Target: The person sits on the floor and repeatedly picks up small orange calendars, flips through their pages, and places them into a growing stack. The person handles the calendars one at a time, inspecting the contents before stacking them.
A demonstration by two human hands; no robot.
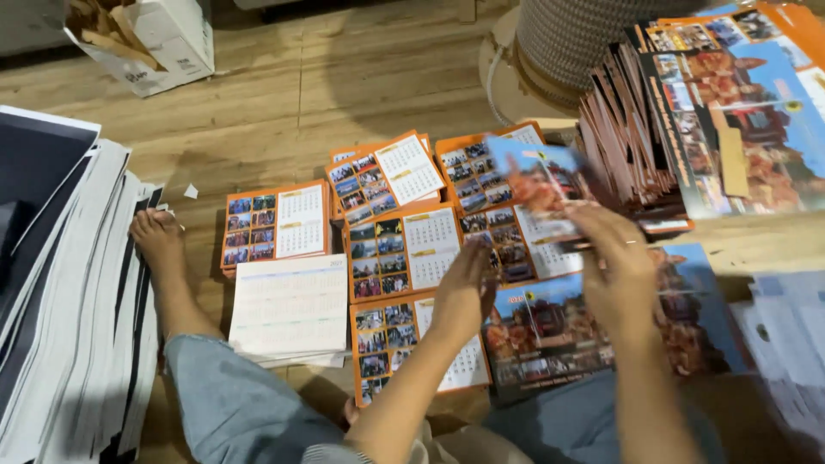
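Right hand (620, 268) pinching blurred cover sheet (541, 185), raised for sorting; left hand (464, 288) open, flat beside it. Calendar pages (400, 249) laid in separate stacks across wooden floor (344, 77), kept apart by kind.

- A white cardboard box (159, 39) stands tilted at the top left on the wooden floor, its flap open, with dark print on its side.
- Brown paper scraps (107, 26) fill its open mouth.
- No signs or screens show anywhere else in view.

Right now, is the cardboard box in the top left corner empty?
No, the white cardboard box lies tipped on the wooden floor with brown paper scraps showing in its open mouth.
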